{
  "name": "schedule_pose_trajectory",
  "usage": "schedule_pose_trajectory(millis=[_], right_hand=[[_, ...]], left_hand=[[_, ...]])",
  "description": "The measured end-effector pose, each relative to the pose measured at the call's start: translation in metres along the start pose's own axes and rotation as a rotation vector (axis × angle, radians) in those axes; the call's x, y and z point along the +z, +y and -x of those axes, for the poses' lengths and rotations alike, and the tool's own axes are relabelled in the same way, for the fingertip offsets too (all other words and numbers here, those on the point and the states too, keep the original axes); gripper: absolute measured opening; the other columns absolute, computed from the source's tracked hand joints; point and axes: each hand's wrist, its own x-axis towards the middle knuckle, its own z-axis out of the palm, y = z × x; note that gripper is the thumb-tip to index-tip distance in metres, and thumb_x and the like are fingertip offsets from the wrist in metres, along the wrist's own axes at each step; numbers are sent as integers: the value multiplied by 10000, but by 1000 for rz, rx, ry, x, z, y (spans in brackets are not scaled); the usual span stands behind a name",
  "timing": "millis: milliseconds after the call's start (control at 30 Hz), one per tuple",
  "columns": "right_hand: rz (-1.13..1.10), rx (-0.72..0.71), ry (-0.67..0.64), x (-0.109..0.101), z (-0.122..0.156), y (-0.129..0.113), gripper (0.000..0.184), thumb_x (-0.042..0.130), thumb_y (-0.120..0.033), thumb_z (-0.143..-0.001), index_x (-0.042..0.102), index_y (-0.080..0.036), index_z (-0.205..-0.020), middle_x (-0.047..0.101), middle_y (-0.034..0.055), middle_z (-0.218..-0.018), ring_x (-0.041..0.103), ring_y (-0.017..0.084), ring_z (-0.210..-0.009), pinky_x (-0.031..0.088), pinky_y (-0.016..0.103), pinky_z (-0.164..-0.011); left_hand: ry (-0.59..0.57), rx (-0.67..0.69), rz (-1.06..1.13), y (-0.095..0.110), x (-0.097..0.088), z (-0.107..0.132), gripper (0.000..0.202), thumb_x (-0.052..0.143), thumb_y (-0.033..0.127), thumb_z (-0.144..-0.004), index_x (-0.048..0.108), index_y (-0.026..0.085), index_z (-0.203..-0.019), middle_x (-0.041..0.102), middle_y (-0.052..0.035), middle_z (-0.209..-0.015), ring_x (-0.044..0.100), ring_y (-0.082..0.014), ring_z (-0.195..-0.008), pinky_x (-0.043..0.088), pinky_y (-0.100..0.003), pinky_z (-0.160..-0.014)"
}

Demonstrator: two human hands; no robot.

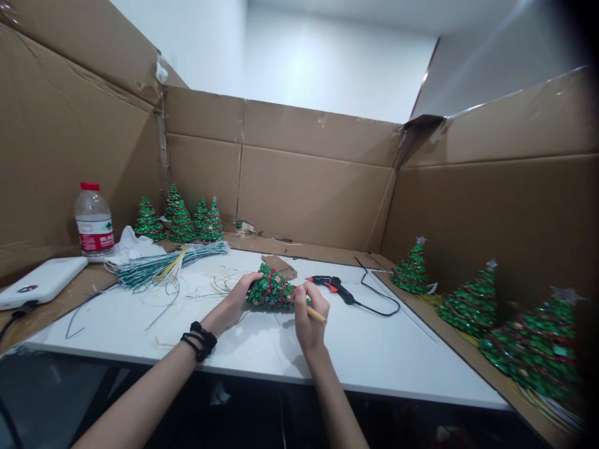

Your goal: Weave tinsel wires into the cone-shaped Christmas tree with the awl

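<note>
L hand [231, 305] grips small green tree [271, 288], lying on its side mid white table [374, 349]; R hand [306, 321] pinches yellowish stick [317, 316] at tree's right end; glue gun [333, 285] just beside. Red-capped bottle [94, 219] far left, fill level unclear; cardboard walls [304, 181] enclose table, w/ more trees [472, 302] along right.

single head view, looks forward and down over white table [374, 349], close above hands, cardboard walls [318, 187] beyond.

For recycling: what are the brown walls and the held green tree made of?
Brown panel walls: matte cardboard, judging by creases and taped seams. Small green cone-shaped tree at the left hand: probably glossy foil or plastic tinsel, since it glints.
</note>
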Motion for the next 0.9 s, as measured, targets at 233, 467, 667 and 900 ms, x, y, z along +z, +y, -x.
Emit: schedule_pose_trajectory(millis=[233, 467, 667, 900], right_hand=[[21, 58, -76, 2, -1, 1, 363, 347, -389, -923, 365, -220, -603, 435, -23, -566, 417, 133, -553, 316, 257, -552], [26, 190, -169, 3, -1, 3, 387, 334, -436, -919, 351, -222, -597, 386, -55, -477, 369, 115, -455, 252, 244, -485], [-57, 167, -133, 2, -3, 2, 361, 361, -395, -912, 418, -215, -604, 432, -40, -517, 405, 119, -497, 296, 239, -500], [-93, 121, -185, 2, -5, -2, 359, 396, -391, -902, 422, -207, -596, 452, -36, -544, 425, 114, -523, 325, 229, -512]], left_hand=[[-41, 172, -209, 8, 6, -1, 424, 559, 557, -743, 622, 142, -683, 638, -31, -659, 565, -185, -689, 414, -270, -673], [-41, 197, -285, 0, 4, -4, 532, 488, 646, -759, 588, 143, -615, 585, -15, -567, 502, -152, -566, 383, -257, -586], [15, 183, -219, 6, 7, -1, 525, 517, 646, -732, 567, 154, -558, 545, -1, -494, 466, -133, -494, 375, -246, -538], [64, 155, -191, 11, 5, -3, 493, 548, 625, -698, 566, 159, -538, 560, -11, -492, 469, -140, -482, 374, -252, -524]])
